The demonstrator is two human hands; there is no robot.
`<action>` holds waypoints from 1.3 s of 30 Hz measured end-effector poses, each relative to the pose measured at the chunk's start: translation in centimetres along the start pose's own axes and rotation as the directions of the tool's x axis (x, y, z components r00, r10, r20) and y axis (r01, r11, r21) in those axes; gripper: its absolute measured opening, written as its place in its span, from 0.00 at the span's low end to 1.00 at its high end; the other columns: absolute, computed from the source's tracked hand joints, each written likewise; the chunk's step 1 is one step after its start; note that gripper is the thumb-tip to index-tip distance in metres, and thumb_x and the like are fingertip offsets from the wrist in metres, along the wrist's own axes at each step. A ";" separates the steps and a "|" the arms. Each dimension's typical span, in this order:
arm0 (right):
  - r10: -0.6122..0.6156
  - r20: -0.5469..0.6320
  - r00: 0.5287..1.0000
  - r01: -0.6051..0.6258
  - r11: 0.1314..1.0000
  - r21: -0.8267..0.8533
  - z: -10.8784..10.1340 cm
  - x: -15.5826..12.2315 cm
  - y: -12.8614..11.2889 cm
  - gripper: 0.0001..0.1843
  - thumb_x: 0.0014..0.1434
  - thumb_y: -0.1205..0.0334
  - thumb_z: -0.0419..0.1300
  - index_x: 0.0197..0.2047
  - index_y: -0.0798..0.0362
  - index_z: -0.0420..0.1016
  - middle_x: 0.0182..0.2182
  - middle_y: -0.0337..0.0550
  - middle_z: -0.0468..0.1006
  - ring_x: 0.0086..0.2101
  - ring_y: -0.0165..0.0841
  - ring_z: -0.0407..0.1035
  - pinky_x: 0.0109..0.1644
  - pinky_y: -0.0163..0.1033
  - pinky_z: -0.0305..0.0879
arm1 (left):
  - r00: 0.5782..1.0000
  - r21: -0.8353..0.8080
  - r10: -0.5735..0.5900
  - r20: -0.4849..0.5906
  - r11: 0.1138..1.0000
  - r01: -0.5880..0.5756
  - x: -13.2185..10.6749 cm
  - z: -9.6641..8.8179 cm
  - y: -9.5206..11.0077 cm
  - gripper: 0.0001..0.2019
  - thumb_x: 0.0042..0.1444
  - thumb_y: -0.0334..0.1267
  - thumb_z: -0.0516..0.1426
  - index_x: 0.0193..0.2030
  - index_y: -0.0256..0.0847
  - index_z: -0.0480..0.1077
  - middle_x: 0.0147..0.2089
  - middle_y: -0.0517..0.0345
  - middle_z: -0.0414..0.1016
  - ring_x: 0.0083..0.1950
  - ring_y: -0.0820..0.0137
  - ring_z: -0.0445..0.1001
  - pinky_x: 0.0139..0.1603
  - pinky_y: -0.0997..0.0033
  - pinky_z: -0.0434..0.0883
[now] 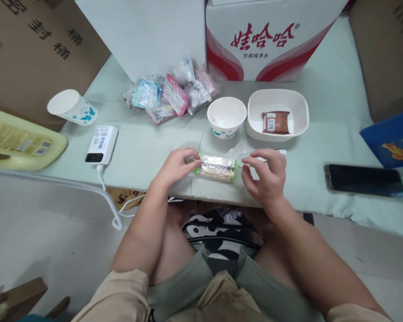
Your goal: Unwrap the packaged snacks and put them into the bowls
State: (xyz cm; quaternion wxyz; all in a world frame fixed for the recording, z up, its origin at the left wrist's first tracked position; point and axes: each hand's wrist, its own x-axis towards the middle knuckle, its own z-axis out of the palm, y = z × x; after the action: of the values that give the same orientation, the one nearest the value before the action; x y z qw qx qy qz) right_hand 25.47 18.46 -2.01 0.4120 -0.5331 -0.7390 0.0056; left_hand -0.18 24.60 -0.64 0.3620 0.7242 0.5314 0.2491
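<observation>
A shiny silver wrapped packet with green ends [218, 168] lies near the table's front edge. My left hand [178, 166] is closed in a pinch on its left end. Just beyond its right end, my right hand [266, 173] has thumb and index finger drawn together; whatever is between them is too small to make out. Some clear plastic film [235, 149] shows behind the packet. Past my hands stand a white paper bowl [227, 113] with a blue leaf pattern and a white rectangular tub [302, 117] holding a brown wrapped snack [276, 122].
Several bubble-wrapped packages [176, 95] are heaped before white cartons [255, 44]. Leftward are a tipped paper cup [74, 107], a white power bank [102, 144] with a cable, and a yellow bottle [23, 141]. A phone [364, 180] and blue package [394, 138] lie rightward.
</observation>
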 end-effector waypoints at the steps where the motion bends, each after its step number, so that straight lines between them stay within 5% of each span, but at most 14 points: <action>1: -0.029 0.032 0.999 0.029 1.000 -0.001 0.1 -0.2 -0.2 0.08 0.59 0.65 0.59 0.41 0.44 0.77 0.39 0.44 0.79 0.44 0.41 0.72 0.53 0.50 0.62 | 0.999 0.017 -0.043 -0.023 0.999 0.043 0.0 0.0 0.0 0.12 0.53 0.48 0.60 0.30 0.41 0.74 0.33 0.56 0.76 0.37 0.66 0.74 0.43 0.67 0.69; 4: -0.059 0.213 0.975 0.062 0.998 -0.006 0.5 -0.5 -0.4 0.13 0.61 0.65 0.59 0.48 0.45 0.77 0.45 0.44 0.81 0.48 0.42 0.71 0.54 0.49 0.59 | 0.979 -0.006 -0.165 -0.120 0.986 0.165 -0.1 -0.1 0.0 0.18 0.59 0.50 0.54 0.25 0.40 0.69 0.22 0.60 0.68 0.26 0.70 0.66 0.30 0.71 0.63; 8: 0.000 0.326 0.945 0.037 0.993 -0.110 1.0 -0.6 0.0 0.21 0.62 0.64 0.57 0.58 0.48 0.72 0.50 0.49 0.79 0.56 0.45 0.66 0.60 0.53 0.51 | 0.982 0.028 -0.127 -0.138 0.991 0.132 -0.2 -0.5 -0.1 0.19 0.59 0.54 0.54 0.28 0.40 0.71 0.28 0.57 0.73 0.31 0.68 0.70 0.34 0.70 0.65; 12: -0.038 0.311 0.950 0.074 0.992 -0.102 0.8 -0.5 0.3 0.11 0.62 0.66 0.58 0.45 0.46 0.78 0.34 0.42 0.79 0.45 0.40 0.69 0.59 0.51 0.51 | 1.000 0.022 -0.011 -0.001 1.000 0.011 -0.2 -0.8 -0.5 0.18 0.48 0.53 0.63 0.36 0.40 0.75 0.43 0.53 0.78 0.44 0.63 0.74 0.48 0.66 0.68; 16: -0.186 0.288 0.939 0.200 0.980 -0.017 0.3 -0.5 0.3 0.10 0.61 0.69 0.59 0.36 0.44 0.79 0.38 0.38 0.81 0.50 0.38 0.69 0.61 0.49 0.50 | 0.989 -0.107 -0.145 0.000 0.984 0.144 -0.3 -1.2 -0.6 0.18 0.51 0.53 0.61 0.32 0.38 0.73 0.35 0.54 0.77 0.37 0.66 0.72 0.43 0.66 0.69; 22: -0.262 0.384 0.885 0.245 0.965 0.094 -0.8 -0.4 0.0 0.14 0.64 0.74 0.54 0.36 0.45 0.75 0.40 0.31 0.85 0.50 0.33 0.73 0.57 0.44 0.53 | 0.916 -0.340 -0.138 0.378 0.899 0.276 -0.6 -2.4 -0.4 0.24 0.35 0.50 0.71 0.35 0.38 0.73 0.38 0.53 0.78 0.41 0.65 0.75 0.44 0.67 0.70; 27: -0.300 0.517 0.802 0.247 0.954 0.170 -1.9 -0.4 -0.7 0.20 0.60 0.72 0.53 0.53 0.48 0.73 0.41 0.40 0.85 0.50 0.38 0.74 0.67 0.52 0.48 | 0.950 -0.348 -0.309 0.046 0.886 0.305 -0.2 -1.7 -0.7 0.21 0.47 0.56 0.63 0.31 0.38 0.70 0.33 0.55 0.76 0.34 0.69 0.73 0.34 0.72 0.67; 31: -0.212 0.583 0.784 0.252 0.968 0.013 -1.4 -0.7 -1.2 0.19 0.64 0.68 0.51 0.52 0.50 0.77 0.24 0.39 0.81 0.26 0.35 0.73 0.53 0.44 0.63 | 0.922 -0.148 -0.351 -0.166 0.933 0.329 0.0 -1.2 -0.8 0.20 0.59 0.55 0.51 0.29 0.40 0.66 0.30 0.56 0.75 0.28 0.71 0.69 0.29 0.72 0.62; 34: -0.047 0.559 0.828 0.197 0.957 -0.212 -0.6 -0.9 -1.5 0.18 0.65 0.65 0.51 0.51 0.49 0.78 0.17 0.38 0.74 0.21 0.36 0.66 0.40 0.43 0.61 | 0.954 0.067 -0.281 -0.101 0.955 0.288 -0.3 -1.2 -0.5 0.23 0.61 0.57 0.49 0.27 0.40 0.67 0.27 0.57 0.74 0.27 0.70 0.67 0.31 0.70 0.63; 39: -0.107 0.496 0.861 0.232 0.953 -0.196 0.2 -1.2 -2.4 0.16 0.64 0.67 0.57 0.54 0.47 0.76 0.44 0.47 0.81 0.44 0.41 0.72 0.45 0.44 0.59 | 0.957 0.343 -0.275 0.096 0.911 0.228 -1.2 -1.4 0.5 0.21 0.52 0.57 0.58 0.33 0.38 0.74 0.31 0.53 0.77 0.32 0.65 0.70 0.34 0.68 0.62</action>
State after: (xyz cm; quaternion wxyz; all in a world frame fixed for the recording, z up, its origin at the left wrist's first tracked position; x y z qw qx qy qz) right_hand 23.62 16.57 -1.80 0.1445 -0.4947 -0.8569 0.0082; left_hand -1.29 23.78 0.63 0.3022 0.7156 0.6272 0.0561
